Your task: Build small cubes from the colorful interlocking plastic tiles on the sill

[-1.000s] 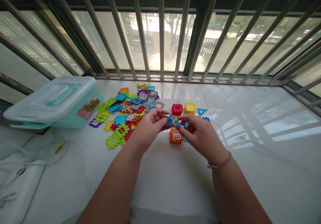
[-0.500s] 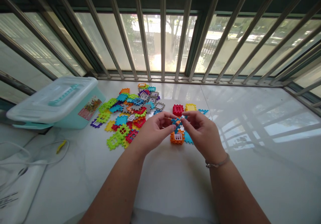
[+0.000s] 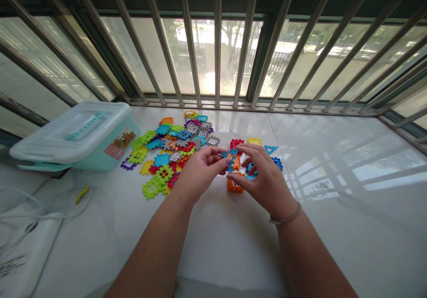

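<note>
My left hand (image 3: 200,173) pinches a blue triangular plastic tile (image 3: 228,157) between thumb and fingertips, holding it on edge above the white surface. My right hand (image 3: 262,178) curls round a second blue tile (image 3: 250,171), its fingers meeting the first tile. Just beneath both hands stands an orange cube built of tiles (image 3: 234,185). A red cube (image 3: 235,144) and a yellow cube (image 3: 253,142) sit right behind my fingers. A heap of loose coloured tiles (image 3: 170,151) lies to the left of my left hand.
A teal storage box with a pale lid (image 3: 75,135) stands at the far left. White cables (image 3: 40,209) and a white device lie at the near left. Two blue tiles (image 3: 271,149) rest right of the cubes. Metal window bars (image 3: 216,44) close off the back edge.
The blue tile has turned from lying flat between my hands to standing on edge. My right hand has dropped lower over the orange cube and now shows a second blue tile.
</note>
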